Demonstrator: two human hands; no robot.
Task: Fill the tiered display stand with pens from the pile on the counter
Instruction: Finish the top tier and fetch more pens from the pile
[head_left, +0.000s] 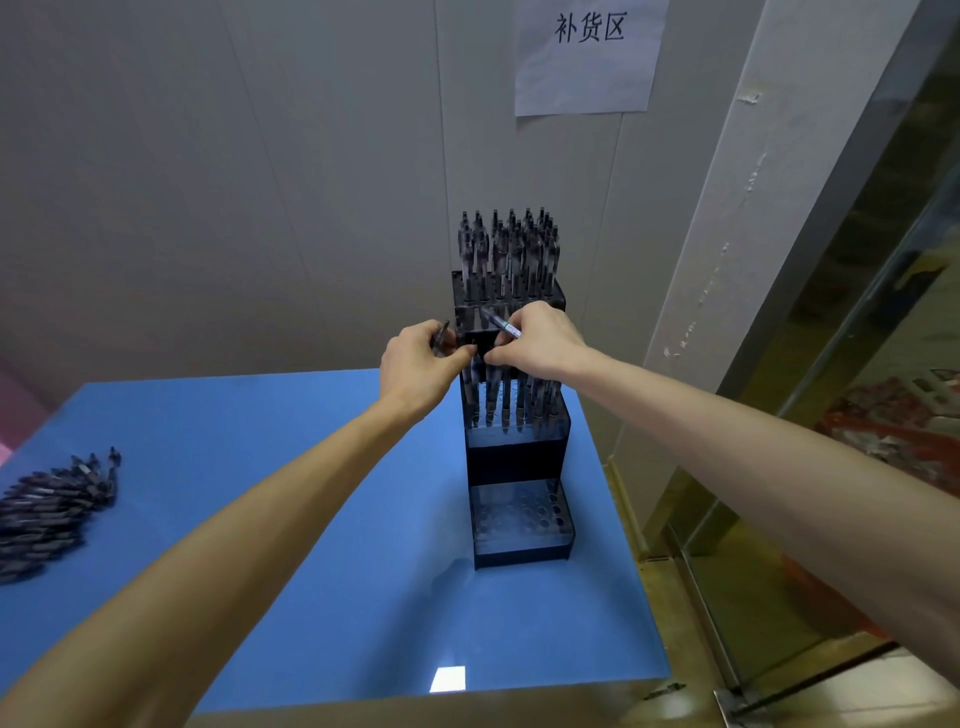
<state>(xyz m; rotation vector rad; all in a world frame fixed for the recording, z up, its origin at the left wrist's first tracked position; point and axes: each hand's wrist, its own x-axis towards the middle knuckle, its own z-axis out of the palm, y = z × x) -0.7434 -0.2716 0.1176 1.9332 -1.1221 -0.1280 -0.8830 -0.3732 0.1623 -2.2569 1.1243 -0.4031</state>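
Right hand (540, 340) pinches a pen (501, 323) at mid-barrel, left hand (415, 364) grips spares; light, stiff, prob. slick. Stand (519, 457) at 12, pile (52, 509) at 9.

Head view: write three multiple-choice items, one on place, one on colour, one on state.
1. Where is the pen pile?
A. far left of the counter
B. beside the stand's base
C. on the bottom tier

2. What colour is the counter?
A. red
B. blue
C. green

3. How is the stand's bottom tier?
A. full of pens
B. holes unfilled
C. covered by a lid

Key: 1 A, the pile lies at the left edge, apart from the display stand. 2 B, its top is plain blue. 3 B, open holes show; both upper tiers hold pens.
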